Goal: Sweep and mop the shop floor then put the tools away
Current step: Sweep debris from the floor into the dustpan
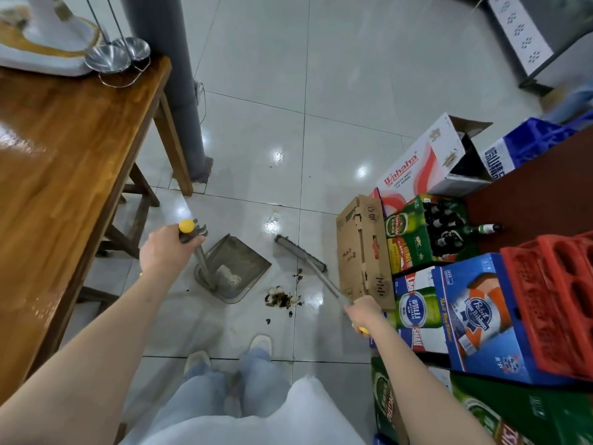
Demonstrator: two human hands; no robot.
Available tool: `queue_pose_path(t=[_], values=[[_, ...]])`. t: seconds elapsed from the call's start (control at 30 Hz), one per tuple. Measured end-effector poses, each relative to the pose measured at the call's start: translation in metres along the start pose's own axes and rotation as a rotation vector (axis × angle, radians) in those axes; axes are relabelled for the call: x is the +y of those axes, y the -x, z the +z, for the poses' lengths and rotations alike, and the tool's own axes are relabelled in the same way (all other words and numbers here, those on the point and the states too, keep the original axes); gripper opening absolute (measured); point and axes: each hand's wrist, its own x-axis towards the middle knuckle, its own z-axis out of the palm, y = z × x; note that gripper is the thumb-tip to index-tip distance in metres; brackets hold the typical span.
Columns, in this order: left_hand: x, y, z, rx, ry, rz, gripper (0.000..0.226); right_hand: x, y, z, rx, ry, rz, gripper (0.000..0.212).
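Note:
My left hand [167, 250] grips the yellow-capped top of the grey dustpan's upright handle. The dustpan [236, 268] stands on the white tiled floor with pale scraps lying inside it. My right hand [365, 313] holds the grey broom by its handle. Its brush head [300, 253] rests on the floor to the right of the pan. A small pile of dark and pale debris [282, 299] lies on the tile between pan and broom, just in front of my feet, with a few stray bits around it.
A wooden table [64, 175] with ladles and a white fan base stands at the left, and a grey pillar [179, 91] rises behind it. Stacked beer and drink cartons [449, 303], a brown cardboard box [362, 252] and a red crate [555, 303] line the right side.

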Motion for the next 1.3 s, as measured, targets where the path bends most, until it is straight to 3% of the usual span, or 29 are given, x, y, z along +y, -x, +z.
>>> queue_pose_path(t=[0.2,0.33,0.47,0.57,0.83,1.1,1.3], values=[[-0.002,0.013,0.011,0.017,0.018,-0.056,0.041,-0.024,-0.032,-0.018,0.024,-0.001,-0.008,0.035],[0.001,0.021,0.018,0.035,0.022,-0.093,0.04,-0.041,-0.046,-0.029,0.038,0.034,-0.02,0.02],[-0.008,0.033,0.022,0.051,0.018,-0.103,0.042,-0.041,-0.054,-0.028,0.016,0.098,-0.031,0.037],[-0.02,0.038,0.02,0.066,0.031,-0.117,0.042,-0.029,-0.051,-0.019,-0.031,0.178,-0.017,0.041],[-0.043,0.056,0.013,0.063,0.033,-0.062,0.038,0.019,-0.002,0.022,-0.122,0.178,-0.014,0.015],[-0.078,0.084,0.002,0.037,0.063,-0.015,0.035,0.081,0.03,0.082,-0.067,0.069,0.012,0.026],[-0.09,0.1,0.0,0.051,0.067,-0.02,0.038,0.079,0.039,0.077,-0.007,0.065,-0.042,0.025]])
